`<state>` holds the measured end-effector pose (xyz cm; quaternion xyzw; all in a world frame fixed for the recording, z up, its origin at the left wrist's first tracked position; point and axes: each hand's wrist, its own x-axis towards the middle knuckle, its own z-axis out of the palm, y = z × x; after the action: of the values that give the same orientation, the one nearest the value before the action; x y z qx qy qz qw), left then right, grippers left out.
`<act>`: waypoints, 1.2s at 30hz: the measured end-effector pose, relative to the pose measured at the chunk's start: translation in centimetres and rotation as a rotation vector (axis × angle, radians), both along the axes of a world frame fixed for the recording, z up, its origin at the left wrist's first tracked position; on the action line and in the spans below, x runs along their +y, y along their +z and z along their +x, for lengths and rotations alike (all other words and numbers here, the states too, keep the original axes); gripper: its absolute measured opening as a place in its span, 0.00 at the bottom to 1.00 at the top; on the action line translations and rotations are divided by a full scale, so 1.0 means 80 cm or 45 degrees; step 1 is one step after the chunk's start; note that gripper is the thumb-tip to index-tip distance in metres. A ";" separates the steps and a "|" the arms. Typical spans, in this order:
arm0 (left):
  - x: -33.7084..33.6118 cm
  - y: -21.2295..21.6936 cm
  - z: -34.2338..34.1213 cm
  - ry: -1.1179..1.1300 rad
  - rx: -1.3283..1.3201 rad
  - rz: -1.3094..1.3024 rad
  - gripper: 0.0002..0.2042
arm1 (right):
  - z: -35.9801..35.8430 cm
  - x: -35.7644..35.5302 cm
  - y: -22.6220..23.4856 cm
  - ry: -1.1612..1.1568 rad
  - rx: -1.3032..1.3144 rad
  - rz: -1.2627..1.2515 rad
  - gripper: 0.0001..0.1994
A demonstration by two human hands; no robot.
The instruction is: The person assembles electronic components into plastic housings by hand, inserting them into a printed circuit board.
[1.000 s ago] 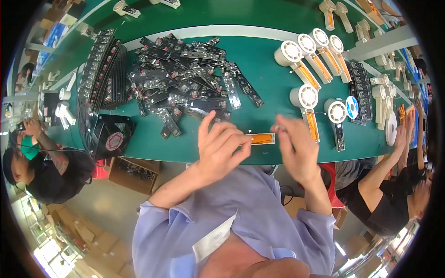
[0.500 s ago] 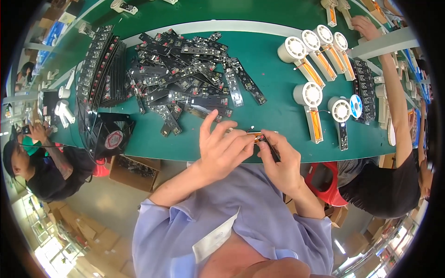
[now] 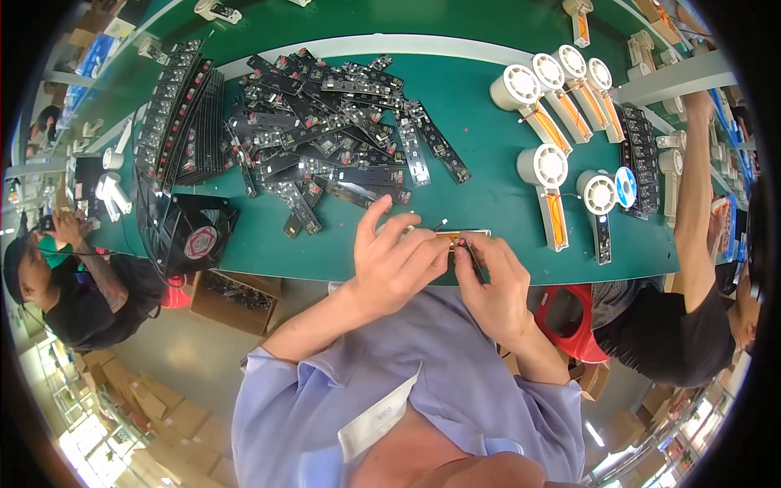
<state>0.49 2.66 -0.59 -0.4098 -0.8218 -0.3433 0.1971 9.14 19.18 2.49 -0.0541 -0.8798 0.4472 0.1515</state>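
Note:
Both my hands meet at the table's near edge over a white fan handle with an orange strip inside, mostly hidden by my fingers. My left hand is closed around its left part, with thumb and fingertips at the orange strip. Between the thumb and fingers of my right hand is a narrow black circuit board, tilted against the handle. A small white connector on a thin wire sticks up just beyond my fingers. Left of it lies a heap of black circuit boards.
White fans with orange-lined handles stand at right; one fan has a black board in its handle. Stacked boards and a black cooling fan sit at left. A co-worker's arm reaches across at far right.
My hands stay nearly in place, with slight finger movement at the handle. The white connector shows a little more clearly. The co-worker's hand at right has drawn back from the fans at the back.

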 end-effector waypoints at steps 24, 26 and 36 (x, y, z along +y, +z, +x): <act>0.003 0.003 0.003 0.025 0.119 -0.167 0.09 | -0.003 -0.007 -0.002 0.097 0.093 0.332 0.16; 0.001 0.003 0.001 -0.023 0.108 -0.177 0.09 | -0.002 -0.007 -0.002 0.097 0.085 0.358 0.16; 0.000 0.003 0.003 -0.051 0.044 -0.116 0.11 | -0.011 0.003 -0.008 0.239 0.135 0.457 0.18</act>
<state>0.70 2.69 -0.36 -0.4408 -0.8246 -0.3022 0.1855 8.27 19.42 1.87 0.0796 -0.9373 0.2979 0.1624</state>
